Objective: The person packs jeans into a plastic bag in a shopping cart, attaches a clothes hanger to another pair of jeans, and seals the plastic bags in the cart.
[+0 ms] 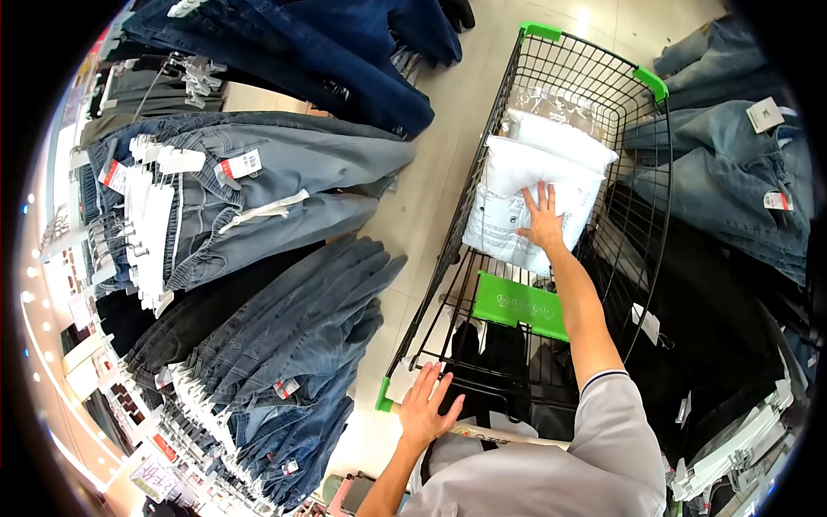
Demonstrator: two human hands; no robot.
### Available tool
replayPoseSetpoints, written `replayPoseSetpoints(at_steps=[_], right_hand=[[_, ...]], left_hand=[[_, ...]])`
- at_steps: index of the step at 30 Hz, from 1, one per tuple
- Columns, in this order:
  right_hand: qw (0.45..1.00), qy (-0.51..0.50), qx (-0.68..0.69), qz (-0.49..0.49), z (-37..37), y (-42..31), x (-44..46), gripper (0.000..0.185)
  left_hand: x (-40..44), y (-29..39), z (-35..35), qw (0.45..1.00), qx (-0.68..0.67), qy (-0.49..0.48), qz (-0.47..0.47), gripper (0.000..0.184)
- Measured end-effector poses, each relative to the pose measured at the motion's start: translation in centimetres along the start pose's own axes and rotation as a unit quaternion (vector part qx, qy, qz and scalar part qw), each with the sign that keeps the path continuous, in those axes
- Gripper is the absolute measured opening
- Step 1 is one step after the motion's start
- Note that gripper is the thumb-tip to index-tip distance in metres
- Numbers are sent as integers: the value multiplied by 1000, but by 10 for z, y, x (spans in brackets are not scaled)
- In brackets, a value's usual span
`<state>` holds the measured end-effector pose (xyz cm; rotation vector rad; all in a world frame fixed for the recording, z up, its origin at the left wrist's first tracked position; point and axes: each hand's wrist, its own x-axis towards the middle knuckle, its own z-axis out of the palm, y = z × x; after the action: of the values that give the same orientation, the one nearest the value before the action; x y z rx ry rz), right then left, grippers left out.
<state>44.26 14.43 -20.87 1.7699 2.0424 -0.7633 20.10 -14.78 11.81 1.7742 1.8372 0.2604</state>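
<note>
My right hand (544, 221) reaches into the shopping cart (658, 185), fingers spread over a white plastic-wrapped package (500, 226) with printed text. It appears to rest on the package without gripping it. Behind that lies another white package (560, 136), partly covered by the first. At the near left corner of the cart, by its green end piece (384, 395), my left hand (428, 407) has its fingers apart and holds nothing. A green plastic panel (519, 304) lies across the cart between my hands.
Grey-blue jeans (327, 164) with tags hang on my left, with dark blue jeans (293, 323) nearer me. Light blue jeans (711, 164) and black trousers (706, 302) hang close along the cart's right side. Pale tiled floor (435, 185) runs between the left racks and the cart.
</note>
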Motion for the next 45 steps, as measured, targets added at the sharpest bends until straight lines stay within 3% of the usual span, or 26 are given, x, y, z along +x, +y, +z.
replayPoseSetpoints(at_steps=[19,21,22,23,28,30,33,35,37,39,41,43,45], right_hand=[[1000,-7,11,-5,-7,-2,-3,119],[999,-38,-7,14,-9,-6,-1,114],[999,-40,0,9,-18,-8,-6,98],[999,-36,-2,2,-28,-9,-15,98],[982,46,55,-176,-31,39,-75,52],[980,-60,136,-132,-26,53,-106,52],[961,-159,135,-179,-28,65,-141,45],[952,-165,198,-166,-8,82,-146,42],[954,-147,227,-132,-13,90,-136,44],[963,-21,242,-117,-22,101,-106,51],[961,194,121,-155,-21,120,-54,57],[954,280,93,-53,-60,100,-21,58],[940,315,89,-99,-72,97,11,61]], left_hand=[[3,4,-4,1000,-2,19,6,44],[3,5,-6,1000,-3,11,-5,43],[3,5,-6,1000,2,15,-4,43],[4,5,-7,1000,3,23,-7,43],[3,5,-11,999,-3,44,-10,40],[2,4,-15,999,-3,44,2,38],[-2,4,-13,999,12,45,-16,34],[-4,0,-10,997,15,71,-13,29],[-5,0,-8,997,1,71,-8,27],[-5,-2,-6,997,5,72,-13,26],[-6,-1,-5,997,-10,69,-13,24],[-7,-1,-6,997,-16,68,-18,24],[-8,2,-8,997,-20,68,-17,24]])
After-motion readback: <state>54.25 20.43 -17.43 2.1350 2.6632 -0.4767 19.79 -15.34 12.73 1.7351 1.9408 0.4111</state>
